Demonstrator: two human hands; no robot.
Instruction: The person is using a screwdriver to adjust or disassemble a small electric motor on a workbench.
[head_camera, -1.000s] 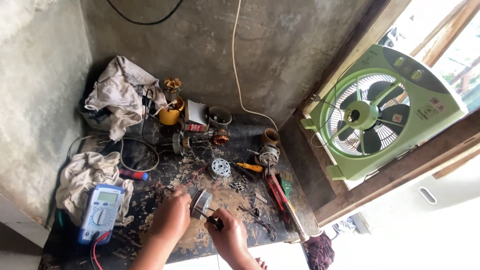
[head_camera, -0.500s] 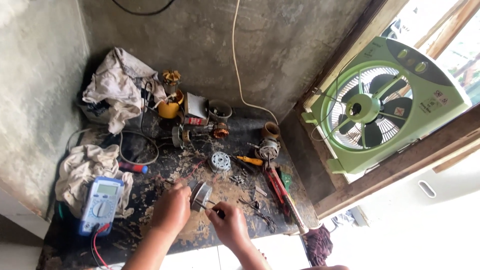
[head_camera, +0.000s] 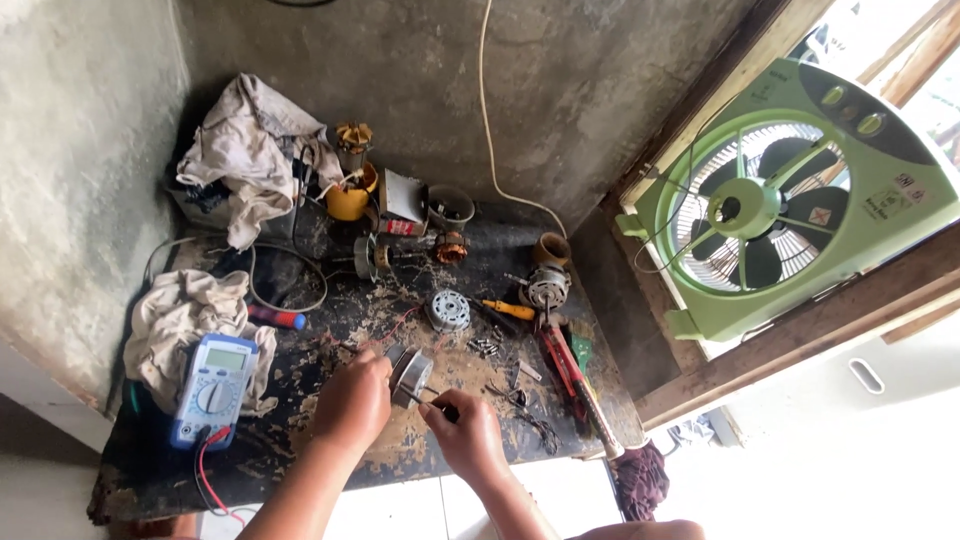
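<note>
My left hand (head_camera: 352, 400) grips a small round metal motor part (head_camera: 410, 374) tilted on the worn black workbench (head_camera: 300, 445). My right hand (head_camera: 468, 432) is closed on a thin dark-handled tool (head_camera: 430, 403) whose tip touches that part. Both hands sit near the bench's front edge. A blue multimeter (head_camera: 210, 388) with a red lead lies to the left of my left hand.
Another round motor piece (head_camera: 450, 310), a yellow-handled screwdriver (head_camera: 508, 309), a red-handled tool (head_camera: 565, 372), loose screws (head_camera: 483, 347) and rags (head_camera: 185, 325) litter the bench. A yellow cup (head_camera: 350, 200) and coils stand at the back. A green box fan (head_camera: 790, 195) leans at the right.
The view has shifted slightly down and left. My hands stay on the motor part, with the right hand's tool still at it.
</note>
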